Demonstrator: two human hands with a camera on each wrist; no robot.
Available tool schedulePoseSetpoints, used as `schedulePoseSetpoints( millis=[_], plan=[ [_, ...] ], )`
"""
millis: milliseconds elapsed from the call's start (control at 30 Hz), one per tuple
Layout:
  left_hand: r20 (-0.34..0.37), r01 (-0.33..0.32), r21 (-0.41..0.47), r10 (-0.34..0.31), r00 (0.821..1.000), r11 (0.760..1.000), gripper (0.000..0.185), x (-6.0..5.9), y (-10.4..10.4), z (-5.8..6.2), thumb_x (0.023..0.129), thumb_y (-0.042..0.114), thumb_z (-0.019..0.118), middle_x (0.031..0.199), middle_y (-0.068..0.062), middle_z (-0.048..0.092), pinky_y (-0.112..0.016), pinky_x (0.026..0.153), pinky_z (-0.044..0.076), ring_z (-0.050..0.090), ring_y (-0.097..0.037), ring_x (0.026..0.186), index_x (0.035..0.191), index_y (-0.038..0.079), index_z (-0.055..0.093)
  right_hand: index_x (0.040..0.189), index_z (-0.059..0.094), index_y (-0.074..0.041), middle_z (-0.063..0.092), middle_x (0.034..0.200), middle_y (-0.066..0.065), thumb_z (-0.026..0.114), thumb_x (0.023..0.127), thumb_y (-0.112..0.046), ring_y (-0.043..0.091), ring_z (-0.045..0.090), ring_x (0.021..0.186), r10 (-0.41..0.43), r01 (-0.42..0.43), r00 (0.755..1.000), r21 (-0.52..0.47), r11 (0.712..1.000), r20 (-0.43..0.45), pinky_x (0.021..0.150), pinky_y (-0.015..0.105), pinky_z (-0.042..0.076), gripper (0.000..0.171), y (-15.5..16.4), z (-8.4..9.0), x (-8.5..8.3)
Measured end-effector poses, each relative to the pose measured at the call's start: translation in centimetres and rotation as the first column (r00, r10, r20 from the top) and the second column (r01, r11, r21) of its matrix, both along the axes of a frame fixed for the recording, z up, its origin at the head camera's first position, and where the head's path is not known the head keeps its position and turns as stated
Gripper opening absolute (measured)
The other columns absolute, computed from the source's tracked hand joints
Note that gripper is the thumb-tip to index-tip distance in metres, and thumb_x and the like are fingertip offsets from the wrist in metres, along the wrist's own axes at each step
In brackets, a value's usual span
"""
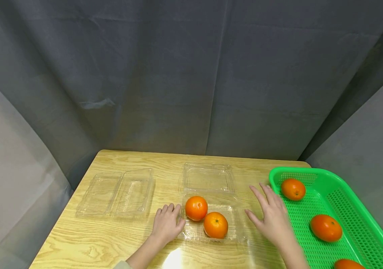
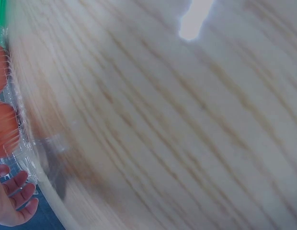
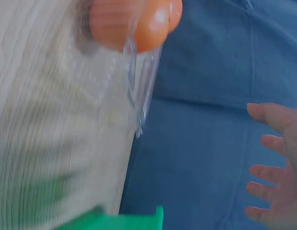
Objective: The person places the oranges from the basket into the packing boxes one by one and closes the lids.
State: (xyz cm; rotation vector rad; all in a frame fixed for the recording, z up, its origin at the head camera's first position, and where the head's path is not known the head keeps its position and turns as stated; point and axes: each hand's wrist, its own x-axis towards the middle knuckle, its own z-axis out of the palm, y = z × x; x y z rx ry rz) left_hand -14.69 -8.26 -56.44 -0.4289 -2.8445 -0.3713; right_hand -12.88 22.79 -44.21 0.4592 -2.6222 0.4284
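Both hands worked near the surface's [image 1: 87, 239] front edge. Along its right edge sat a green basket [image 1: 363, 231] holding oranges. The open clear clamshell [image 1: 235, 224] lay mid-front, two oranges [image 1: 215, 224] inside. The right hand [image 1: 273, 218] hovered between clamshell and basket, fingers spread, holding nothing. The left hand [image 1: 166, 224] rested at the clamshell's left rim, fingers relaxed.

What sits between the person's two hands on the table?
In the head view, an open clear plastic container holding two oranges lies between the left hand and right hand.
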Motion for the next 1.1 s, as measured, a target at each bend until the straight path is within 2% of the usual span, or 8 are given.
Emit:
schedulePoseSetpoints(
  millis=[267, 500, 600, 767, 900, 1100],
  plan=[
    [-0.011, -0.002, -0.002, 0.002, 1.0, 1.0, 0.032, 0.0, 0.0, -0.1, 0.081, 0.035, 0.054, 0.083, -0.002, 0.055, -0.034, 0.065, 0.04, 0.049, -0.018, 0.074, 0.103, 0.013, 0.058, 0.134, 0.042, -0.013, 0.037, 0.133, 0.025, 0.077, 0.066, -0.022, 0.048, 0.038, 0.115, -0.093, 0.092, 0.996, -0.024, 0.995, -0.016, 0.086, 0.062, 0.031, 0.077, 3.3, 0.5, 1.0],
    [-0.001, 0.002, 0.0, -0.002, 1.0, 1.0, 0.031, 0.0, -0.1, -0.1, 0.081, 0.035, 0.054, 0.085, -0.002, 0.056, -0.034, 0.065, 0.04, 0.049, -0.017, 0.074, 0.104, 0.014, 0.058, 0.137, 0.038, -0.012, 0.036, 0.131, 0.03, 0.074, 0.073, -0.023, 0.052, 0.037, 0.11, -0.18, 0.183, 0.982, -0.065, 0.981, 0.055, 0.085, 0.064, 0.028, 0.075, 6.3, 0.2, 1.9],
    [0.012, 0.005, -0.003, -0.005, 1.0, 1.0, 0.031, 0.0, -0.1, 0.0, 0.082, 0.035, 0.053, 0.085, -0.002, 0.056, -0.033, 0.065, 0.04, 0.049, -0.017, 0.074, 0.104, 0.014, 0.058, 0.137, 0.038, -0.01, 0.036, 0.131, 0.03, 0.073, 0.073, -0.023, 0.052, 0.038, 0.109, -0.216, 0.221, 0.974, -0.076, 0.972, 0.066, 0.083, 0.065, 0.028, 0.074, 7.5, 0.0, 2.2],
    [0.018, 0.009, -0.01, -0.009, 1.0, 1.0, 0.03, 0.0, -0.1, 0.1, 0.082, 0.036, 0.053, 0.085, -0.002, 0.055, -0.033, 0.065, 0.04, 0.048, -0.017, 0.073, 0.102, 0.014, 0.057, 0.137, 0.039, -0.01, 0.038, 0.129, 0.032, 0.075, 0.069, -0.022, 0.051, 0.041, 0.107, -0.257, 0.259, 0.966, -0.071, 0.963, 0.038, 0.077, 0.065, 0.032, 0.078, 9.4, -0.5, 2.7],
    [0.022, 0.01, -0.01, -0.01, 1.0, 1.0, 0.032, 0.0, -0.1, 0.2, 0.082, 0.036, 0.053, 0.085, -0.002, 0.056, -0.033, 0.065, 0.04, 0.048, -0.017, 0.073, 0.104, 0.014, 0.057, 0.139, 0.035, -0.012, 0.037, 0.129, 0.034, 0.073, 0.073, -0.025, 0.052, 0.039, 0.108, -0.288, 0.292, 0.955, -0.059, 0.955, 0.074, 0.077, 0.066, 0.03, 0.078, 10.7, -1.1, 3.2],
    [0.029, 0.009, -0.01, -0.009, 1.0, 1.0, 0.032, 0.0, -0.1, 0.2, 0.082, 0.036, 0.053, 0.085, -0.001, 0.055, -0.033, 0.065, 0.039, 0.047, -0.016, 0.073, 0.104, 0.014, 0.057, 0.136, 0.036, -0.007, 0.037, 0.123, 0.038, 0.071, 0.075, -0.025, 0.053, 0.039, 0.103, -0.34, 0.344, 0.933, -0.021, 0.939, 0.116, 0.075, 0.065, 0.032, 0.074, 12.7, -2.1, 3.9]
  ],
)
